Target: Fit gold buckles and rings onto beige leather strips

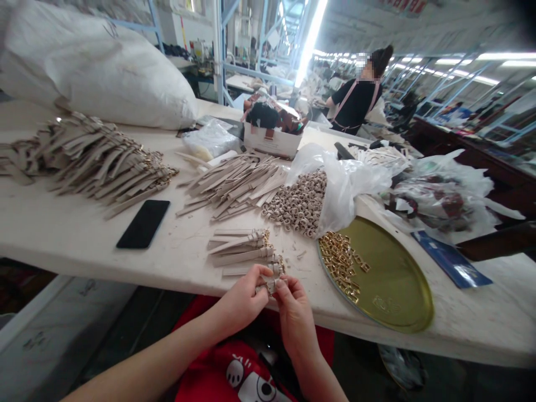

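Note:
At the table's front edge, my left hand (248, 293) and my right hand (295, 310) are close together, fingers pinched on a small beige strap (271, 286). A bit of gold metal shows at the strap, but the fingers cover most of it. Just beyond my hands lies a short row of beige straps (237, 257) with gold buckles at their right ends. Farther back is a heap of plain straps (240, 181), with a pile of small beige loops (298, 204) beside it. Gold buckles (341, 262) lie on the left side of an oval-looking gold tray (404, 279).
A black phone (143, 224) lies left of my hands. Behind it are a large strap pile (104, 162) and a big white sack (96, 67). A filled box (270, 139), plastic bags (444, 192) and a blue packet (452, 259) also occupy the table. A person (355, 103) stands farther back.

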The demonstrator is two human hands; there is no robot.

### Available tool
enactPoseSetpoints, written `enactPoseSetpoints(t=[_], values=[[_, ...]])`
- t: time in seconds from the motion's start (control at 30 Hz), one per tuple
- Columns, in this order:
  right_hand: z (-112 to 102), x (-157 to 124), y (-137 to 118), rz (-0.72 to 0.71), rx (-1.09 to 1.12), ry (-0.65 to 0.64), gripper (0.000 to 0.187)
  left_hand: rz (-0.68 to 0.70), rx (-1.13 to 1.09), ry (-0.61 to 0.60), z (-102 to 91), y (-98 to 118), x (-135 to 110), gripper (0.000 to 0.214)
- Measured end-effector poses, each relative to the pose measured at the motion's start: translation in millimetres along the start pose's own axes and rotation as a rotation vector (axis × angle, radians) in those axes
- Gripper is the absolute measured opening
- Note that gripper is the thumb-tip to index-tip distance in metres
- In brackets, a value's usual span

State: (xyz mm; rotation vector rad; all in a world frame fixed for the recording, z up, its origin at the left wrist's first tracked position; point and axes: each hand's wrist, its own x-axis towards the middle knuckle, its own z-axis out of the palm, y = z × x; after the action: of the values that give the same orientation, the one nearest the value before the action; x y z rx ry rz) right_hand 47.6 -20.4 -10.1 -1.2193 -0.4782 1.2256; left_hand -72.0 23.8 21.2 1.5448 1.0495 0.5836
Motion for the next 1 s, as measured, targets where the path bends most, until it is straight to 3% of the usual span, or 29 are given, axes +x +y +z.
enactPoseSetpoints(t=[0.23,0.3,0.5,0.67,0.77,1.0], values=[[-5.1,-14.3,-15.7,-0.109,-0.111,-0.153,0.028,-0.112,-0.165,-0.127,-9.2,1.5,-5.2,0.021],[-7.3,-15.8,-20.1,-0.079,-0.127,-0.201,0.02,-0.118,-0.149,-0.143,-9.8,1.2,-8.2,0.021],[-4.4,-19.5,-22.4,0.135,-0.115,-0.414,0.032,-0.126,0.029,-0.121,-8.4,1.9,-15.1,0.024],[-2.6,-19.7,-16.7,0.296,-0.033,-0.415,0.035,-0.096,0.223,-0.032,-12.1,4.8,-15.6,0.021],[-3.3,-17.8,-14.9,0.352,-0.011,-0.415,0.032,-0.125,0.27,-0.061,-12.8,4.0,-14.3,0.019],[-7.0,-7.3,-10.3,0.381,0.086,-0.376,0.03,-0.186,-0.1,-0.242,-11.3,-2.1,-10.6,0.015]])
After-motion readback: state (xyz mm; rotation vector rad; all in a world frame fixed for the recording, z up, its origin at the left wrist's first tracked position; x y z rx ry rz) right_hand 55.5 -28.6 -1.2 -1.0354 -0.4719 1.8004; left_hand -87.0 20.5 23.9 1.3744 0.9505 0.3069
